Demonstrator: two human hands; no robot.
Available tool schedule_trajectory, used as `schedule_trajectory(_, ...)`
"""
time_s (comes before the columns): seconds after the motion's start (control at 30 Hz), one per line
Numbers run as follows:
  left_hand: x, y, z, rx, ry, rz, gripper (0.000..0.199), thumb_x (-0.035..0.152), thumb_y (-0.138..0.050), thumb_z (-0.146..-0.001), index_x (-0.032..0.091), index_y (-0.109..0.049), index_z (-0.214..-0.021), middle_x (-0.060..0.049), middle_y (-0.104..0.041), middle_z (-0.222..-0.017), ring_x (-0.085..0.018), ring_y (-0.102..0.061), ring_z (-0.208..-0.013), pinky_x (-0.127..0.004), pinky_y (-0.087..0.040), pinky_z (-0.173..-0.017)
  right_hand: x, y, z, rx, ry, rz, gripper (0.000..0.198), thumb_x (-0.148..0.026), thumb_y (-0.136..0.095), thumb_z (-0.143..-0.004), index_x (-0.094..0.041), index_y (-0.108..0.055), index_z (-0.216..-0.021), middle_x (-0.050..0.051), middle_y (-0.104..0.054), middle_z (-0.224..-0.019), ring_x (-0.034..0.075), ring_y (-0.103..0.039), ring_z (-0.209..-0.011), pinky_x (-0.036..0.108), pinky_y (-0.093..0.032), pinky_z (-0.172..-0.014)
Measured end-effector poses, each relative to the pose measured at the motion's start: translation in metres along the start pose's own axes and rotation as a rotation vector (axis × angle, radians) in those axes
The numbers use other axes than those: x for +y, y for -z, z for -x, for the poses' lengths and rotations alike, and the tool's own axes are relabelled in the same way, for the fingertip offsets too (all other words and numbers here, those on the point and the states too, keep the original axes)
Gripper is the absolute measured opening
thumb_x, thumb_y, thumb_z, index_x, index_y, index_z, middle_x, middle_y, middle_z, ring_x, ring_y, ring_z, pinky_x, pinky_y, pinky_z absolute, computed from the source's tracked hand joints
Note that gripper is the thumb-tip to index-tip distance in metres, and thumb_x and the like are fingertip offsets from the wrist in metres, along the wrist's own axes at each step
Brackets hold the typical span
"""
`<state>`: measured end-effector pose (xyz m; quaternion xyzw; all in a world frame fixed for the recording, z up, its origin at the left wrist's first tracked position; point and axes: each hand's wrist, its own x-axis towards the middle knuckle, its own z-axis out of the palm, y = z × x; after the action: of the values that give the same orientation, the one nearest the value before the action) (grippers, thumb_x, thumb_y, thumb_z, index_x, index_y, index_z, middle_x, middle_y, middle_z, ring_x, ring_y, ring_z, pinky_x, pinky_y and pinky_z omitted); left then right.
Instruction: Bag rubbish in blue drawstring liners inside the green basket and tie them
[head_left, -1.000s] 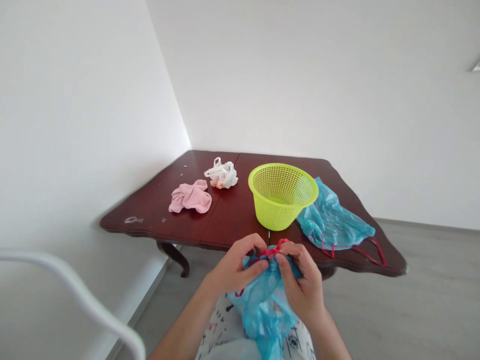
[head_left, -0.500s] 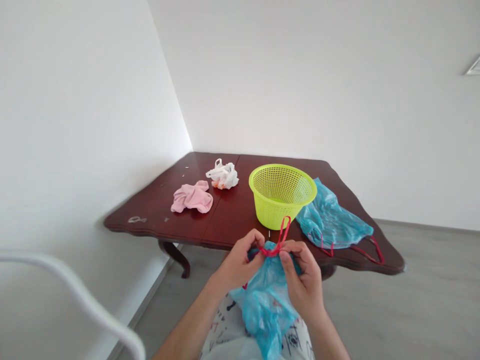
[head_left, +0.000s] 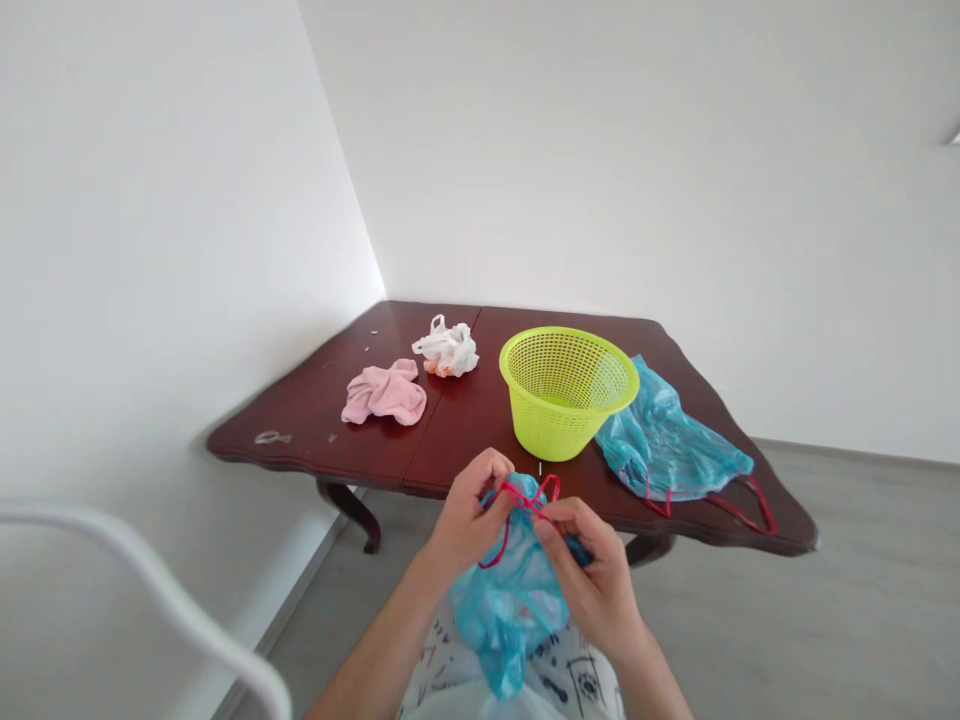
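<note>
A blue plastic drawstring bag (head_left: 506, 600) hangs in front of me, gathered at its top, just off the table's front edge. Its red drawstring (head_left: 529, 502) crosses between my fingers, with one loop standing up and another hanging at the left. My left hand (head_left: 469, 515) pinches the string on the left side. On the right, my right hand (head_left: 589, 565) pinches it between thumb and forefinger. The bag's contents cannot be made out through the plastic.
On the dark wooden table (head_left: 457, 440) stands a yellow-green plastic basket (head_left: 551, 430). Right of it lies a second blue drawstring bag (head_left: 671, 450). To the left are a pink cloth (head_left: 385, 392) and a crumpled white plastic bag (head_left: 448, 350). A white cable (head_left: 150, 575) curves at lower left.
Both hands have shifted slightly left. The tall upright red loop has become lower and smaller, and another red loop now hangs at the left of the bag.
</note>
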<state>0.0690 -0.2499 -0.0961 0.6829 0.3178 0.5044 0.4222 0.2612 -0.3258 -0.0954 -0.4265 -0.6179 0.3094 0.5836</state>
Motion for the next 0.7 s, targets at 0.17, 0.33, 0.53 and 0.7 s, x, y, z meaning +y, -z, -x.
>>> schedule_trajectory(0.17, -0.005, 0.014, -0.006, -0.134, 0.251, -0.191, 0.014, 0.034, -0.074, -0.11, 0.023, -0.066, -0.113, 0.0, -0.068, -0.095, -0.019, -0.061, -0.084, -0.029, -0.044, -0.074, -0.012, 0.011, -0.004, 0.16, -0.043, -0.106, 0.024, -0.042, -0.082, -0.112, -0.022, -0.083, -0.099, 0.003, -0.076, -0.079, 0.014, -0.065, -0.063, 0.022, -0.049, -0.056)
schedule_trajectory(0.33, -0.017, 0.03, -0.014, -0.041, 0.319, -0.104, 0.01, 0.027, -0.068, -0.105, 0.022, -0.07, -0.113, 0.0, -0.069, -0.098, -0.019, -0.063, -0.091, -0.03, -0.047, -0.082, 0.001, 0.021, -0.002, 0.317, -0.161, -0.375, 0.022, -0.045, -0.083, -0.113, -0.024, -0.079, -0.107, -0.006, -0.056, -0.061, 0.01, -0.045, -0.054, 0.021, -0.036, -0.054)
schedule_trajectory(0.53, -0.027, 0.037, -0.02, 0.075, 0.411, 0.178, 0.019, 0.036, -0.077, -0.103, 0.019, -0.073, -0.101, 0.0, -0.07, -0.09, -0.016, -0.063, -0.082, -0.027, -0.049, -0.075, -0.002, 0.024, -0.008, 0.272, -0.115, -0.576, 0.021, -0.046, -0.077, -0.114, -0.028, -0.073, -0.104, -0.006, -0.049, -0.06, 0.016, -0.047, -0.064, 0.029, -0.047, -0.069)
schedule_trajectory(0.7, -0.025, 0.053, -0.022, 0.224, 0.562, 0.77, 0.035, 0.038, -0.091, -0.1, 0.023, -0.064, -0.117, 0.002, -0.073, -0.094, -0.013, -0.072, -0.067, -0.02, -0.058, -0.055, -0.006, 0.036, -0.018, 0.264, -0.152, -0.711, 0.018, -0.043, -0.072, -0.115, -0.029, -0.068, -0.103, -0.011, -0.025, -0.055, 0.015, -0.022, -0.056, 0.029, -0.041, -0.062)
